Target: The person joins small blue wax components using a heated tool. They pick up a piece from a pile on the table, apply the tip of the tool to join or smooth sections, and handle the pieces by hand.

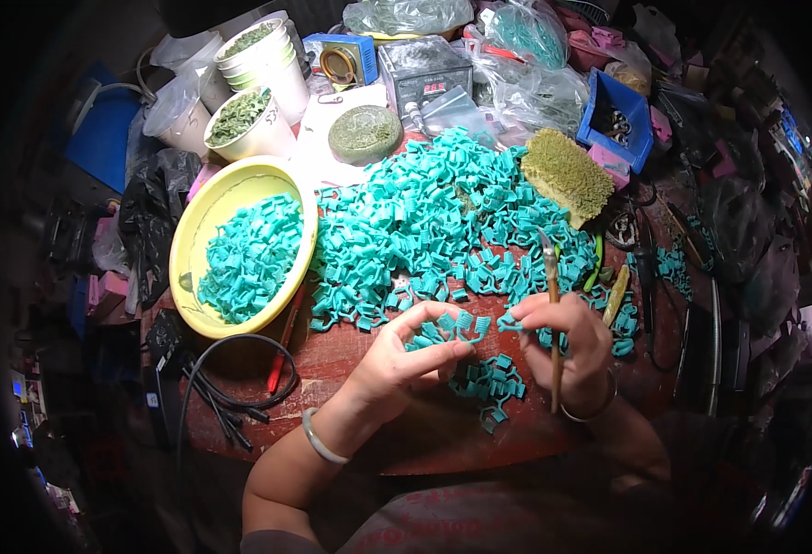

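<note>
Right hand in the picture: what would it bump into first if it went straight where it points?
The right hand points away from the body and slightly left, so probably the teal plastic pieces lying just ahead. Depth is unclear: it might pass over them.

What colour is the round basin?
The basin is pale yellow, showing best in the head view.

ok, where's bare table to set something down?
Red tabletop between the red pen-like tool and left hand; also the strip between the small teal cluster and near edge. Crowded: middle, under the big teal pile.
</note>
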A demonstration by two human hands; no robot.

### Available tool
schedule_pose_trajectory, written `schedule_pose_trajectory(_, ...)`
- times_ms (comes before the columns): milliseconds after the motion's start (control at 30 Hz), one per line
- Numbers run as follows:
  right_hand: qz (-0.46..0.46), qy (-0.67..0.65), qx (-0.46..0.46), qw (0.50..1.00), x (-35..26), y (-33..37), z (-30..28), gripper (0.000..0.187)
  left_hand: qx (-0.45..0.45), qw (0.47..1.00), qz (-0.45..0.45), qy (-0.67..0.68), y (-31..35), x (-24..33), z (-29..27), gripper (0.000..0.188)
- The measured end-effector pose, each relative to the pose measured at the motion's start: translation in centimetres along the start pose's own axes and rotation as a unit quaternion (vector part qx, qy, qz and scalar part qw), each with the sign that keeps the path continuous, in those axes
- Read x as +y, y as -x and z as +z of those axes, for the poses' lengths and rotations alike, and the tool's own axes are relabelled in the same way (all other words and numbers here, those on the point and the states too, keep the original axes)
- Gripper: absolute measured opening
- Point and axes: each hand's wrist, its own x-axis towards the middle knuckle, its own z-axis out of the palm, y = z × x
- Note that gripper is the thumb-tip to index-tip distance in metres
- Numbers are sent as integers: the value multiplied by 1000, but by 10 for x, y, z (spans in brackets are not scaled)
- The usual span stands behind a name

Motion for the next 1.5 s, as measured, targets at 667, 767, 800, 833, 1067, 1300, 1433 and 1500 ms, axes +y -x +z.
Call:
schedule_pose_trajectory(667, -171, 13, -47, 984, -2, -1, 3, 21, -66, 996, -48, 20, -2, 0, 0, 27)
schedule_pose_trajectory(767, -180, 30, -50, 982, -1, -1, 3, 21, -46, 998, -45, 25, -3, -2, 1, 27)
schedule_pose_trajectory(800, -180, 30, -50, 982, -1, -1, 2, 21, -46, 998, -45, 25, -4, -3, 0, 27)
schedule_pose_trajectory(833, -184, 46, -52, 980, -1, -2, 1, 21, -49, 998, -42, 20, -4, -3, 0, 27)
schedule_pose_trajectory(1067, -188, 65, -78, 977, -3, -2, 0, 18, -74, 996, -37, 25, -2, -2, 0, 30)
schedule_pose_trajectory(1300, -29, 1, -52, 998, -1, 1, 4, 40, -47, 999, -12, 18, -2, -2, 1, 31)
schedule_pose_trajectory(1433, -2, -39, -54, 998, -5, -3, 3, 38, -31, 999, 2, 14, -2, -3, 1, 29)
schedule_pose_trajectory(1500, 11, -56, -61, 996, -7, -6, 2, 39, -22, 1000, 8, 14, -2, -4, 1, 28)
